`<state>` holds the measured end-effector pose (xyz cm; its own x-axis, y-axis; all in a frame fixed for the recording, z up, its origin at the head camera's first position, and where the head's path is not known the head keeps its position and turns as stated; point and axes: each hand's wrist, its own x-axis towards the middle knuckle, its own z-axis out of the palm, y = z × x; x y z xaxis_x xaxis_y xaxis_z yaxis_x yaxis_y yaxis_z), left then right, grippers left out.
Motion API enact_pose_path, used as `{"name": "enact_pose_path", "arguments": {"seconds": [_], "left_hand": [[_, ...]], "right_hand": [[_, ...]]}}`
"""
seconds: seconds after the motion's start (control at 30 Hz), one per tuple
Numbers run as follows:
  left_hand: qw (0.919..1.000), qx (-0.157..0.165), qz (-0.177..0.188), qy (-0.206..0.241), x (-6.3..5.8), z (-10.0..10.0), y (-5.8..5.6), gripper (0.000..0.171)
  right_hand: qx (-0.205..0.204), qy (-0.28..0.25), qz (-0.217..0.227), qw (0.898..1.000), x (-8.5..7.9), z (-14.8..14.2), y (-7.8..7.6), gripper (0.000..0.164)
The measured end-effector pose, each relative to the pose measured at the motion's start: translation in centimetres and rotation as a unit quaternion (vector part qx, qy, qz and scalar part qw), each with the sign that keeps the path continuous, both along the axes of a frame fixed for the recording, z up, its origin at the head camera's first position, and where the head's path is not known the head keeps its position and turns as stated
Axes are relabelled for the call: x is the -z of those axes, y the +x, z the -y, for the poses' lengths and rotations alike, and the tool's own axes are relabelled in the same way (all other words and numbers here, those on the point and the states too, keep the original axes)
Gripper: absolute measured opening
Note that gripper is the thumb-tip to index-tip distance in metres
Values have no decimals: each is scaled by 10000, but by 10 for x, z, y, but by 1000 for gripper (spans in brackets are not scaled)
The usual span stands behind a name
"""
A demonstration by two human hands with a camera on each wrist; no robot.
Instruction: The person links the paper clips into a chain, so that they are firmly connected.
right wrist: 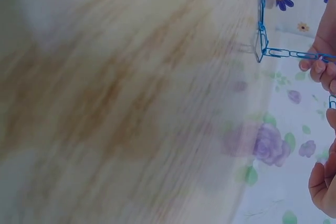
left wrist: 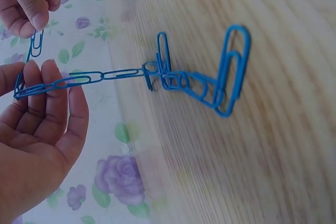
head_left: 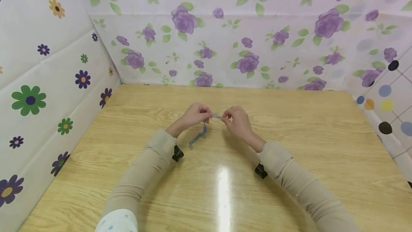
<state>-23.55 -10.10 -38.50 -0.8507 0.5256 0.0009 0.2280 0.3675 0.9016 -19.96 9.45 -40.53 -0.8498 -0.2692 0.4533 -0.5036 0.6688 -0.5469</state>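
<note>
A chain of linked blue paper clips (left wrist: 121, 72) hangs from my left hand (head_left: 196, 114), its lower part lying on the wooden table in the head view. The left thumb and fingers pinch the chain near its upper end. My right hand (head_left: 238, 120) pinches a paper clip (left wrist: 36, 43) at that end, a short span of clip showing between the two hands. In the right wrist view the chain (right wrist: 281, 53) runs from the left fingers down to the table, and the right hand (right wrist: 326, 182) is partly cut off by the frame edge.
Under both hands is a wood-grain table (head_left: 305, 128). A flowered sheet (head_left: 225, 35) stands along its back edge, with patterned sheets at the left and right. A black wrist camera (head_left: 177, 153) sits below the left cuff, another (head_left: 261, 171) below the right.
</note>
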Motion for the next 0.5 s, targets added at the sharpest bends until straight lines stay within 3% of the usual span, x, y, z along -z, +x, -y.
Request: {"name": "enact_pose_path", "arguments": {"seconds": [0.2,0.33,0.5], "left_hand": [[9996,-150,197,132,0,2,1,17],[9981,61,437,434,0,1,2,18],[9990,425,-13,149,-1,-2,0,21]], "right_hand": [[96,-137,141,9998,0,-5,1,8],[7,-192,104,9998,-2,-5,1,8],[-121,-349,-47,9993,-8,-3,0,8]]}}
